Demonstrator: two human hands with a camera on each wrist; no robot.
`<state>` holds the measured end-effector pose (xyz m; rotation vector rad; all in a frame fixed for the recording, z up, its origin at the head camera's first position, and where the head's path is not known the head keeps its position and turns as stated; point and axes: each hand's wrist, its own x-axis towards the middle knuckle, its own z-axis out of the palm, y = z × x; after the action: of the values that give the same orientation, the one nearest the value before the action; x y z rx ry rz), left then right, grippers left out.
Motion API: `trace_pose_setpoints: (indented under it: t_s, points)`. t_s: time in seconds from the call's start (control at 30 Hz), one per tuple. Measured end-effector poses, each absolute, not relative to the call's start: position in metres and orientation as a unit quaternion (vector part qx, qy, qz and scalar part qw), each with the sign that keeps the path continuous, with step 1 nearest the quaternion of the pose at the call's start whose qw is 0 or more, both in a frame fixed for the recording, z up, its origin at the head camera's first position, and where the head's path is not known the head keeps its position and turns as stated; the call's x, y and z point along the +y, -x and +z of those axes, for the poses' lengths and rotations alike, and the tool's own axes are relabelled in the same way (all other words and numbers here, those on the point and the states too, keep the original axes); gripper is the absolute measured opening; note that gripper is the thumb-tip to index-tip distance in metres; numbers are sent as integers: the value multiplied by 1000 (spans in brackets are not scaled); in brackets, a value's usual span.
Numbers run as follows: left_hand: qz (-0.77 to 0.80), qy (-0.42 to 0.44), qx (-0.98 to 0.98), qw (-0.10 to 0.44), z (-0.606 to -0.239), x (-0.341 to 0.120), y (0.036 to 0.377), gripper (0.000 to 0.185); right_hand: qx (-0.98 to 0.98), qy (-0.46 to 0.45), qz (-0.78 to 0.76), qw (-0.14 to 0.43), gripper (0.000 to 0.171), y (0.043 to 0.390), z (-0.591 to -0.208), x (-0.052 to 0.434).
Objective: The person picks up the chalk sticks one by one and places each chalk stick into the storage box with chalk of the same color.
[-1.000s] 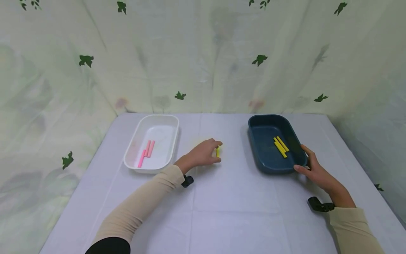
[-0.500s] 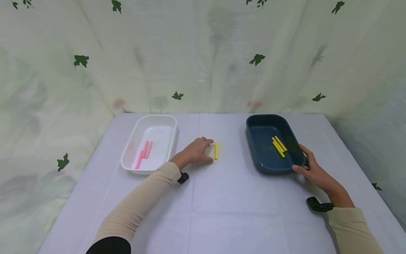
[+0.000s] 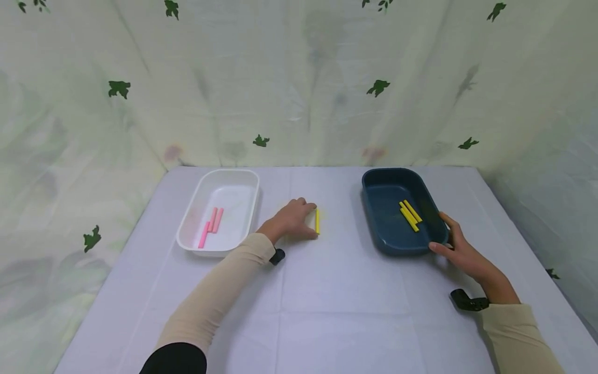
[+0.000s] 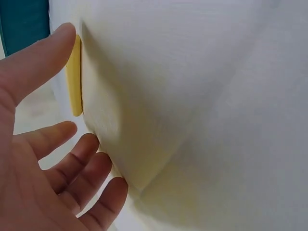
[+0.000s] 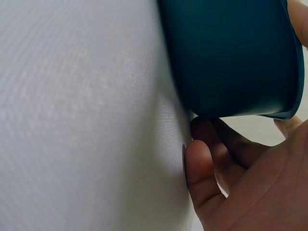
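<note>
Left hand: lay on the tabletop near its middle, between the two trays. Fingers were relaxed and loosely spread, gripping nothing; the thumb tip lay against the near end of the loose yellow stick, and the wrist view showed the thumb alongside the stick with the other fingers clear of it.

Loose yellow stick: lay flat on the cloth, about midway between the trays, pointing from the near edge toward the far edge, just right of the left hand.

Right hand: sat at the near right corner of the dark blue tray. Fingers were curled around that corner, the thumb at the near rim and the other fingers along the right wall. The wrist view showed fingertips tucked under the tray's base edge.

Dark blue tray: stood toward the right of the far half of the tabletop. Three yellow sticks lay together inside it, slanted.

White tray: stood toward the left of the far half, well apart from the blue one. Three pink sticks lay in its near left part, roughly parallel.

Sleeves: beige on both arms. A black wrist strap showed at the right wrist, another at the left.

Backdrop: a pale cloth with dark green leaf prints hung behind and beside the table.
</note>
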<state>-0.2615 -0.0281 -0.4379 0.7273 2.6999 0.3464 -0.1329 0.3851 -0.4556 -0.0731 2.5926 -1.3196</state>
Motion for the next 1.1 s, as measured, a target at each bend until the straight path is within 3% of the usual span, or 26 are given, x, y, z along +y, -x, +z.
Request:
trace_pose_setpoints:
  t_s: [1.1]
  points:
    - [68,-252,953,153,-444,-18,266,86,882,27,-455,116,93,131,-456,384]
